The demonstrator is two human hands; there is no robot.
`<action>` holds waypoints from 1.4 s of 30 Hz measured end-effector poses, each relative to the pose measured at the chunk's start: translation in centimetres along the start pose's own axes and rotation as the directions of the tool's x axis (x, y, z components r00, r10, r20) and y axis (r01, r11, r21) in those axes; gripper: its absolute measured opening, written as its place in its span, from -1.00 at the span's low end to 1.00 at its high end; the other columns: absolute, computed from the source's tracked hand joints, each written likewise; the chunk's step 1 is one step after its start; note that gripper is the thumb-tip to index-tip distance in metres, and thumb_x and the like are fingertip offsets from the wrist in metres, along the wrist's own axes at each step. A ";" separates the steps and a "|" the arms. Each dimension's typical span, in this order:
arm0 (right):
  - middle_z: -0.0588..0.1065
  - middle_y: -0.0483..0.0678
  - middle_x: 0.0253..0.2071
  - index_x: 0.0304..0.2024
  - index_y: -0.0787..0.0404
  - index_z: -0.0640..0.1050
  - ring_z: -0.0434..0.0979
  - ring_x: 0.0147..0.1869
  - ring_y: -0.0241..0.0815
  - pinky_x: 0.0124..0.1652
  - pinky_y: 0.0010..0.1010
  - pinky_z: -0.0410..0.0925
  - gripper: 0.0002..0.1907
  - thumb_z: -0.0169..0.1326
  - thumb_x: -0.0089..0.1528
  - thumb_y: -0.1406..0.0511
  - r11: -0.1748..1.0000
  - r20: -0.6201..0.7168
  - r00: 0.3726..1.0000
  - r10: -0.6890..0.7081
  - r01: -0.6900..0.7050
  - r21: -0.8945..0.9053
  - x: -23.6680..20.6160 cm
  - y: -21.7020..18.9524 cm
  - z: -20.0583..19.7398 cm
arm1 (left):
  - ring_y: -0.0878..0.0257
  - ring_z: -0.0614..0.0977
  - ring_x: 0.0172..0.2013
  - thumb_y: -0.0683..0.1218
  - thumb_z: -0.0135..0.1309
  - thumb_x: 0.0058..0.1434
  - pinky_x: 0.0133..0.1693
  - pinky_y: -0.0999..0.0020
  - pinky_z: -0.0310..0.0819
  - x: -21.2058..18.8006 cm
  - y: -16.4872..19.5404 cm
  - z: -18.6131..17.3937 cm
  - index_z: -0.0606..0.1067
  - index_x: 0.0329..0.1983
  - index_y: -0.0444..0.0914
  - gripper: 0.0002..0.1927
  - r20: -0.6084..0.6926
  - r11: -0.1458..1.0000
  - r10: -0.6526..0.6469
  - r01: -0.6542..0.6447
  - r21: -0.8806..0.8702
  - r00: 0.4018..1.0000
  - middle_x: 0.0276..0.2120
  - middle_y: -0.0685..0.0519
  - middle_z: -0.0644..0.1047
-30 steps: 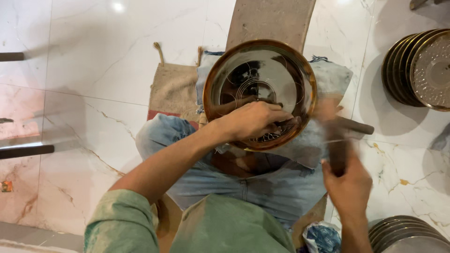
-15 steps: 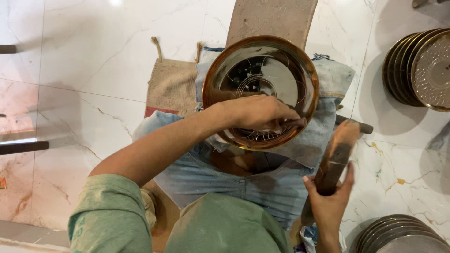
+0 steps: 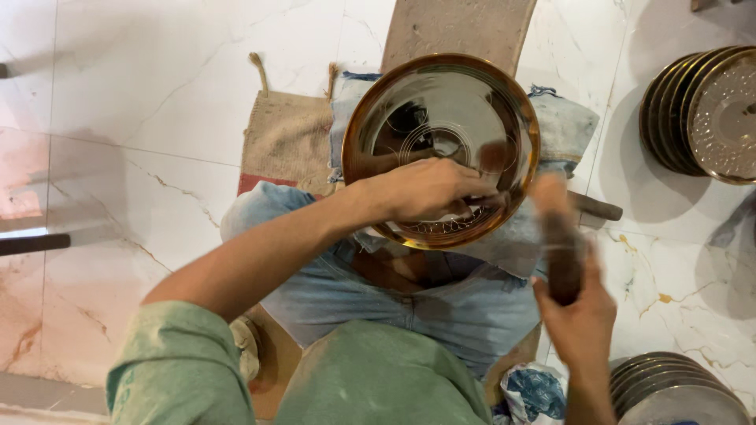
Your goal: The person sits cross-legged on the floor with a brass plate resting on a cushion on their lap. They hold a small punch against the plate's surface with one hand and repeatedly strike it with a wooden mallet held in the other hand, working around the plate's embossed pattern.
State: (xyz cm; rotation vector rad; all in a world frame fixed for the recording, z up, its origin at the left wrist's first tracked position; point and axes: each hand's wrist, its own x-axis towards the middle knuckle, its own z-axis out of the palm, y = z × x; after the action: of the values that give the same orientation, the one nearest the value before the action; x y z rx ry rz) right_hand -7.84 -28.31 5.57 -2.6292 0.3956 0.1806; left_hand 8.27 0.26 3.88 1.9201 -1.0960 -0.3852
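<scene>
Two hands are at work over one round brass plate (image 3: pixel 441 149), which is propped across the lap on a blue cloth (image 3: pixel 563 126), with its shiny face turned up toward the camera. The left hand (image 3: pixel 425 189) is laid on the lower part of the plate and its fingers (image 3: pixel 472 193) are curled around something thin; what is pinched there cannot be made out, though a small tool pressed to the metal is likely. The right hand (image 3: pixel 579 315) is closed around a dark wooden mallet (image 3: pixel 559 244), which is raised just beside the plate's right rim and is blurred. A fine engraved pattern is seen along the lower edge of the plate, close to the left hand.

The step in hand is judged to be the chasing of that pattern, stroke by stroke. For the next stroke, the point under the left hand has to be kept firmly placed while the mallet is brought squarely onto its top; a slip could scar the polished face.

Stacks of similar plates (image 3: pixel 705 114) are stood on the marble floor (image 3: pixel 157 94) to the right, and a burlap sack (image 3: pixel 287 138) is spread under the cloth.
</scene>
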 end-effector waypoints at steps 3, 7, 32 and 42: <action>0.59 0.13 -0.17 0.45 0.10 0.24 0.65 -0.12 0.04 -0.10 -0.18 0.50 -0.12 0.26 0.10 0.24 0.957 0.065 0.994 -0.084 0.063 0.284 2.5 -2.4 -2.9 | -0.06 0.65 -0.06 -0.18 0.18 0.19 -0.04 0.08 0.53 -1.5 0.1 0.6 0.47 0.21 -0.24 -0.52 -0.178 0.994 -0.067 0.052 -0.092 0.982 -0.05 -0.08 0.61; 0.55 0.17 -0.20 0.53 -0.07 0.23 0.63 -0.17 0.15 -0.16 -0.04 0.48 -0.06 0.32 0.12 0.22 0.915 0.148 0.941 -0.306 0.333 -0.229 4.5 -6.0 -6.6 | -0.08 0.64 -0.07 -0.18 0.18 0.26 -0.07 0.10 0.53 -2.7 0.8 1.6 0.46 0.18 -0.26 -0.60 -0.353 0.985 -0.163 0.133 -0.107 0.922 -0.08 -0.10 0.59; 0.48 -0.03 -0.28 0.55 -0.19 0.15 0.58 -0.41 -0.05 -0.37 -0.23 0.50 -0.03 0.27 0.14 0.29 0.437 0.398 0.692 -0.602 0.703 -0.562 7.5 -21.1 -11.9 | 0.02 0.63 -0.33 -0.21 0.18 0.36 -0.25 0.20 0.53 -3.0 3.2 7.7 0.36 0.02 -0.40 -0.71 -0.809 0.849 -0.491 0.383 -0.364 0.321 -0.29 -0.11 0.56; 0.51 -0.04 -0.29 0.48 -0.24 0.34 0.59 -0.39 0.04 -0.39 -0.13 0.46 -0.13 0.31 0.11 0.12 0.577 0.273 0.819 -0.504 0.555 -0.599 7.8 -14.0 -11.7 | -0.13 0.64 -0.10 -0.21 0.13 0.31 -0.15 0.09 0.54 -3.0 2.4 4.2 0.43 0.16 -0.26 -0.64 -0.651 0.942 -0.330 0.281 -0.183 0.683 -0.10 -0.14 0.55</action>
State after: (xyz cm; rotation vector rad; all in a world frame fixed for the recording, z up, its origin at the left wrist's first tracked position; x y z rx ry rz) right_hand 4.59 -23.95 20.44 -3.2733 -0.6373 0.2455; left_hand 2.65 -0.13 2.95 1.9377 -0.2667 0.1170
